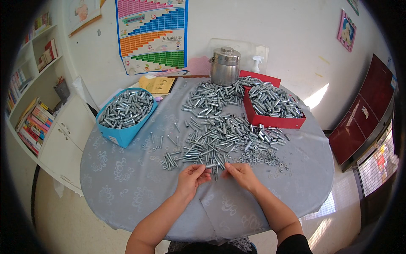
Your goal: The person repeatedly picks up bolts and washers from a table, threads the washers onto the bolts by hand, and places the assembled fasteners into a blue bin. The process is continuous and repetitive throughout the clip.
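Observation:
My left hand [192, 177] pinches a short silvery metal bolt [210, 166] between thumb and fingertips, lying roughly level and pointing right. Just across from its end, my right hand [240, 173] has thumb and forefinger pressed together; whatever they hold is too small to make out. Both hands are low over the near edge of a loose heap of bolts and metal sleeves [211, 142]. To the right of that heap lie scattered nuts and washers [260, 158]. A few single bolts [171, 139] rest apart on the left.
A blue bin [127, 136] full of bolt pieces stands at left, a red box [270, 122] of them at right. Behind are a steel canister [225, 67], a white spray bottle [256, 63] and a yellow packet [156, 84]. A grey cloth [139, 186] covers the round-edged table.

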`<state>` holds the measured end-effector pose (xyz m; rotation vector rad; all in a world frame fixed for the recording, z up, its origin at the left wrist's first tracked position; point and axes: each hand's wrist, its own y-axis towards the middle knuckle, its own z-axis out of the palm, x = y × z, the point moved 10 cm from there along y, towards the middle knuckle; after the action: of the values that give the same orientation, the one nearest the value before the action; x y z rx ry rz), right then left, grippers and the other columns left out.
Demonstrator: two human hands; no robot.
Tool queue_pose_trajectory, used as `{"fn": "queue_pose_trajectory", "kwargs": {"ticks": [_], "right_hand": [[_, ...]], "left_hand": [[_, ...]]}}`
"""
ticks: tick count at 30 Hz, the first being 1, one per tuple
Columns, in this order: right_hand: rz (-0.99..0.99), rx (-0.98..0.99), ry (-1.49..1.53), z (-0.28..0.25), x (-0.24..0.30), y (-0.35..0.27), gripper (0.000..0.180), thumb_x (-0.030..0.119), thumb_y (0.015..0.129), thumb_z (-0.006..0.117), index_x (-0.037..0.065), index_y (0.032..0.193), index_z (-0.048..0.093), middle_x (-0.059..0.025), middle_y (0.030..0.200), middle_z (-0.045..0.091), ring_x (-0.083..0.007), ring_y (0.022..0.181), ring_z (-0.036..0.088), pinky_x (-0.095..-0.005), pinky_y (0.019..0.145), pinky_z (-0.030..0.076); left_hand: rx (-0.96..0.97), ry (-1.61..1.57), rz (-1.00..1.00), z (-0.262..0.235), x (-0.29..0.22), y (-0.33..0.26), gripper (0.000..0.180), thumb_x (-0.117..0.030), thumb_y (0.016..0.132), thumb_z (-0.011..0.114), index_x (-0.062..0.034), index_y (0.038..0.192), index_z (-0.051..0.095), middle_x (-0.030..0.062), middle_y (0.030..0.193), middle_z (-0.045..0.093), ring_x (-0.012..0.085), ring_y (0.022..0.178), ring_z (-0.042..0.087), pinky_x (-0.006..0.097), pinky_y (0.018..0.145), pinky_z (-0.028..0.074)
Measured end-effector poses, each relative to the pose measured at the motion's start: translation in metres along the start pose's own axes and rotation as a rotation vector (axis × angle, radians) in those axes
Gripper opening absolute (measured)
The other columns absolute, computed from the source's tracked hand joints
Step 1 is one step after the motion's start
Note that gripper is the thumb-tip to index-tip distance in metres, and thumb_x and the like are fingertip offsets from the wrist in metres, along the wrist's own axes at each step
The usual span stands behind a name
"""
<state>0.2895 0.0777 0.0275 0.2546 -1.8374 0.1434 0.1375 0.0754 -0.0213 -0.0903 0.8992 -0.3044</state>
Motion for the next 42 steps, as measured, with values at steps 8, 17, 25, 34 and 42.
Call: {"fn": "queue_pose_trajectory", "kwargs": {"ticks": [8,17,25,34,42], "right_hand": [[0.087,0.093,0.065,0.006,-0.007,-0.002,0.036,0.029,0.093,0.042,-0.001,0.098,0.061,-0.0038,0.078,0.059,-0.0096,0.071,0.053,-0.0240,0.066,0.044],[0.047,0.146,0.113,0.019,0.001,-0.001,0.041,0.031,0.093,0.043,-0.004,0.086,0.063,-0.0053,0.070,0.060,-0.0103,0.067,0.055,-0.0246,0.066,0.045],[-0.006,-0.002,0.177,-0.001,-0.008,0.003,0.038,0.028,0.092,0.044,-0.003,0.085,0.064,-0.0053,0.070,0.061,-0.0107,0.067,0.055,-0.0240,0.065,0.045],[0.004,0.017,0.155,0.001,-0.004,0.002,0.036,0.027,0.092,0.045,-0.003,0.087,0.064,-0.0055,0.074,0.061,-0.0106,0.069,0.055,-0.0243,0.066,0.045],[0.025,-0.035,0.151,-0.009,-0.003,0.001,0.034,0.026,0.092,0.046,-0.003,0.088,0.064,-0.0049,0.075,0.061,-0.0098,0.069,0.055,-0.0232,0.065,0.045]], "left_hand": [[-0.020,0.003,-0.003,0.000,-0.003,-0.001,0.012,-0.011,0.085,0.057,-0.0006,0.090,0.055,0.0135,0.086,0.062,0.0156,0.071,0.061,0.029,0.066,0.055],[-0.079,-0.016,0.041,-0.010,-0.011,0.001,0.014,-0.010,0.085,0.057,0.0012,0.092,0.053,0.0144,0.087,0.061,0.0184,0.072,0.062,0.031,0.066,0.055],[-0.375,-0.014,0.385,-0.072,-0.102,0.019,0.013,-0.008,0.084,0.055,0.0024,0.091,0.052,0.0142,0.088,0.060,0.0187,0.070,0.061,0.031,0.063,0.055],[-0.579,0.864,0.778,-0.112,-0.274,0.042,0.029,-0.010,0.080,0.060,0.0008,0.107,0.055,0.0107,0.097,0.061,0.0175,0.080,0.058,0.029,0.069,0.048],[-0.132,1.312,0.582,-0.041,-0.140,0.026,0.015,-0.011,0.075,0.062,-0.0019,0.087,0.065,0.0103,0.083,0.064,0.0218,0.076,0.059,0.030,0.068,0.045]]}}
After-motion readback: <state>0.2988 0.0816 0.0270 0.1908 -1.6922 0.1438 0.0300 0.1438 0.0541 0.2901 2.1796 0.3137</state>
